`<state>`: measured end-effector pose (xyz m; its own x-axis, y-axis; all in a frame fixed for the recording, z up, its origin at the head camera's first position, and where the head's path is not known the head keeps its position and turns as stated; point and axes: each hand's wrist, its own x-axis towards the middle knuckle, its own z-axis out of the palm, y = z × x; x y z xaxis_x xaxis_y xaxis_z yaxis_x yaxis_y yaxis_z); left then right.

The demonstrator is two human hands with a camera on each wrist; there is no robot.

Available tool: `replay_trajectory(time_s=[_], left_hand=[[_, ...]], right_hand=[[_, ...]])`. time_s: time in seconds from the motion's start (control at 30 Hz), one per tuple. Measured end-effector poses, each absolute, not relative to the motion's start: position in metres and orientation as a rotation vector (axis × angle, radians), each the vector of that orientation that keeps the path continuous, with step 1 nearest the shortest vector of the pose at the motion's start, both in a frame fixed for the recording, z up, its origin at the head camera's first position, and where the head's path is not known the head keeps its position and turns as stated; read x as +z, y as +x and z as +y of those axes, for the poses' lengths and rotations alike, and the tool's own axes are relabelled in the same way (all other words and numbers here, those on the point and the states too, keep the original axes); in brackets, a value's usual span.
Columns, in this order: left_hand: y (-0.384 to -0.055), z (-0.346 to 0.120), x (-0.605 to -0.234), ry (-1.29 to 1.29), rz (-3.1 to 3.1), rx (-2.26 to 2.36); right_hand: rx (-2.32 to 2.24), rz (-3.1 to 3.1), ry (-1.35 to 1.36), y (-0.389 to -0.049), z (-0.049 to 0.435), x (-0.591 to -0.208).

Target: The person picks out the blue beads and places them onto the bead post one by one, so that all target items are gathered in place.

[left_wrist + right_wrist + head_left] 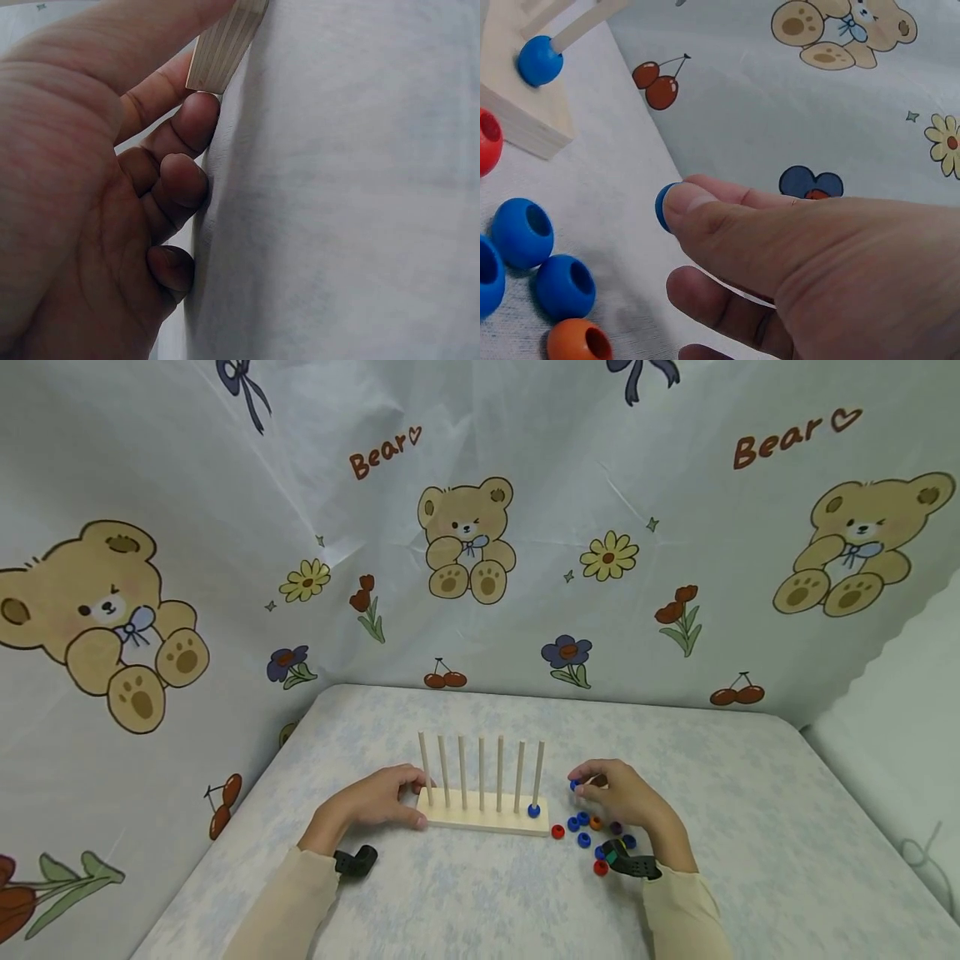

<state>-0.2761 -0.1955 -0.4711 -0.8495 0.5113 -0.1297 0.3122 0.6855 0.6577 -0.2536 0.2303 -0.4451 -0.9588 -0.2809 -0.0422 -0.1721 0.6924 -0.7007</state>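
A light wooden peg stand (pixel 483 817) with a row of several upright pegs sits on the table. My left hand (pixel 386 797) grips its left end, thumb at the front edge and fingers behind; in the left wrist view the layered end of the base (pixel 221 56) shows between them. One blue bead (pixel 534 811) is threaded on the rightmost peg, down at the base. To the right of the stand, my right hand (pixel 622 789) pinches another blue bead (pixel 662 207) between thumb and forefinger, mostly covered by the thumb.
Loose beads lie right of the stand, under and beside my right hand: a red bead (pixel 558 832), several blue ones (pixel 584 840), an orange bead (pixel 596 822), a dark bead (pixel 616 828) and another red one (pixel 601 867). A bear-print sheet (pixel 525 652) hangs behind the table.
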Motion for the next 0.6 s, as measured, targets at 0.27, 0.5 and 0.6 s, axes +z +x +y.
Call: replay_trajectory(time_s=[0.27,0.5,0.6], left_hand=[[-0.275,-0.193,-0.466,0.670,2.593,0.918],[-0.273,-0.192,-0.465,0.672,2.596,0.922],[-0.273,-0.193,-0.465,0.674,2.594,0.927]], right_hand=[[-1.136,2.863,-0.475,-0.243,0.227,-0.421],[-1.156,2.909,-0.495,-0.239,0.225,-0.408],[-1.158,2.926,-0.503,-0.238,0.224,-0.404]])
